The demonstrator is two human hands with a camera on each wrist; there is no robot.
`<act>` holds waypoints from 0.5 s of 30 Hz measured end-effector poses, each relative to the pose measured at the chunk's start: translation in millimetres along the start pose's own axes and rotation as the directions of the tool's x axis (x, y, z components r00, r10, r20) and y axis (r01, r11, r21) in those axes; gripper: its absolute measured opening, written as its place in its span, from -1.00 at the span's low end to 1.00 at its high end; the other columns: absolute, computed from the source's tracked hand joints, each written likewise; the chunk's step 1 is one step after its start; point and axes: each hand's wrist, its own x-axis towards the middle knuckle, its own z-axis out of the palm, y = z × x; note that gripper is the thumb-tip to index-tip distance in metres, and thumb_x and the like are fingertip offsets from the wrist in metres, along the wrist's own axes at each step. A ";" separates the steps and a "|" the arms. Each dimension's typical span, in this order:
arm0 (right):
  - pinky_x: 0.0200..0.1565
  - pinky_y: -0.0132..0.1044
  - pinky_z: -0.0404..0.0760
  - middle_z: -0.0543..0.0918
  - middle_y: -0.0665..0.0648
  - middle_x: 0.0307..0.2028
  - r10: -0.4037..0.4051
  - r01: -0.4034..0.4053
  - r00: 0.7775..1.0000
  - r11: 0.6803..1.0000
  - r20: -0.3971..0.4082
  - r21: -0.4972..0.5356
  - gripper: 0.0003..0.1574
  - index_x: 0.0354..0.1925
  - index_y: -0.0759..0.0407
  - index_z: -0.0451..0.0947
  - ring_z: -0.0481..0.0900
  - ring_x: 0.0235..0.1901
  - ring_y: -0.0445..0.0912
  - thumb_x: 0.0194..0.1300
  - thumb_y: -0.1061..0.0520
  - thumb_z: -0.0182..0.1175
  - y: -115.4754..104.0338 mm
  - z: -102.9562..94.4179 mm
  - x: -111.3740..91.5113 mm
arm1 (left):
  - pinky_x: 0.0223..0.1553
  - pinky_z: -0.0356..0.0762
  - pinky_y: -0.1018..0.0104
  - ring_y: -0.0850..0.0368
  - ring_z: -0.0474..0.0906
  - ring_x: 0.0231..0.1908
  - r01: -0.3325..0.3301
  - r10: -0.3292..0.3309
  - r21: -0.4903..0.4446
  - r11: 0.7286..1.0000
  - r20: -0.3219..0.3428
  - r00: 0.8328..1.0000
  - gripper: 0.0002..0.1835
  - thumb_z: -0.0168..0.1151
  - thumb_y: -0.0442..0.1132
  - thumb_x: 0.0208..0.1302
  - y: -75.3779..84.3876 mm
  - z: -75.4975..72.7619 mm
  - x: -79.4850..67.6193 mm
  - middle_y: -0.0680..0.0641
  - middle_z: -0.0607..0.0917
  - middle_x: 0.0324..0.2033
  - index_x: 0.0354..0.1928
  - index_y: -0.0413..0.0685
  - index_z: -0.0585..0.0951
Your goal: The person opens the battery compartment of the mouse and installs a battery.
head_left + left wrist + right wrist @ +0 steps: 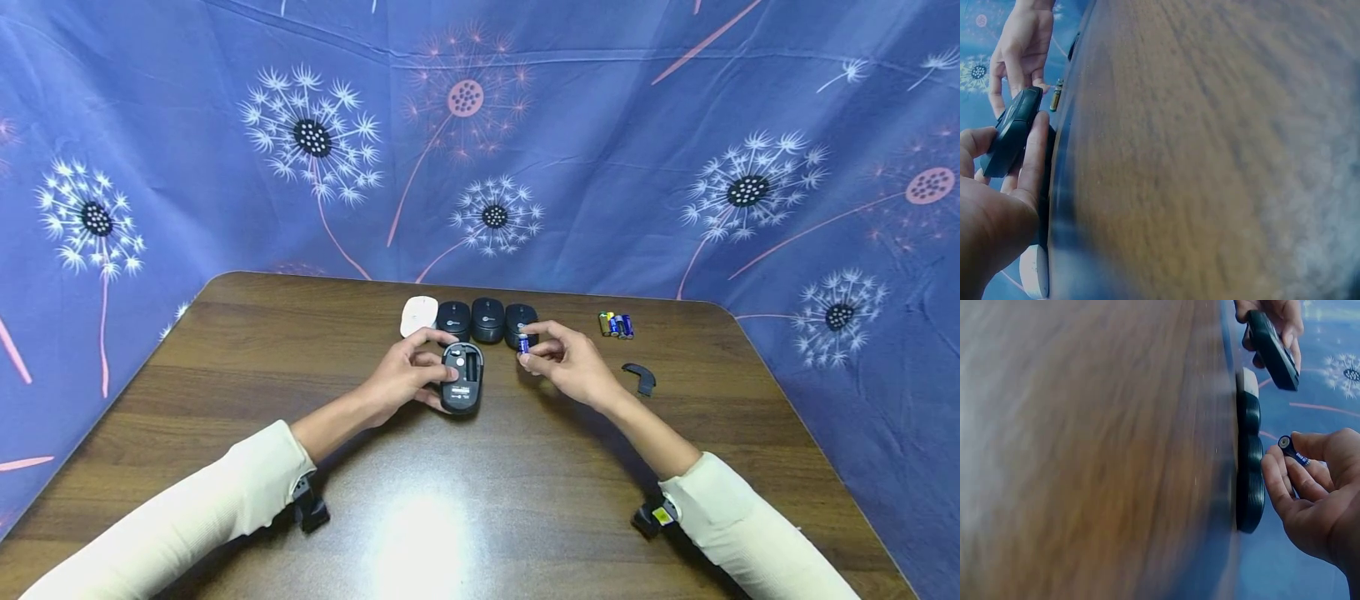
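My left hand (408, 377) grips a black computer mouse (467, 398) with its underside toward the head camera. The battery slot (472, 367) in that underside lies uncovered. To the right, my right hand (573, 364) pinches a blue battery (523, 344) between thumb and fingers, apart from the mouse. In the right wrist view one flat end of the battery (1285, 442) faces the camera. A curved black battery cover (642, 377) lies on the table to the right of the right hand.
Behind the hands, a white mouse (418, 315) and three black mice (487, 319) stand in a row on the wooden table (337, 517). Several batteries (616, 325) lie side by side at the back right. A patterned blue cloth (585, 150) hangs behind the table.
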 end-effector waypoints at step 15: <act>-0.05 -0.23 0.91 0.88 0.31 -0.03 -0.036 0.034 0.999 0.991 0.012 0.130 -0.39 0.43 0.26 0.63 0.85 -0.18 -0.10 0.49 0.23 0.49 -20.8 25.3 7.7 | -0.31 0.94 0.15 0.05 0.83 -0.25 0.008 -0.008 -0.002 1.000 -0.007 1.000 -0.36 0.36 -0.45 0.46 -2.0 1.2 1.8 -0.04 0.87 -0.20 0.53 -0.16 0.46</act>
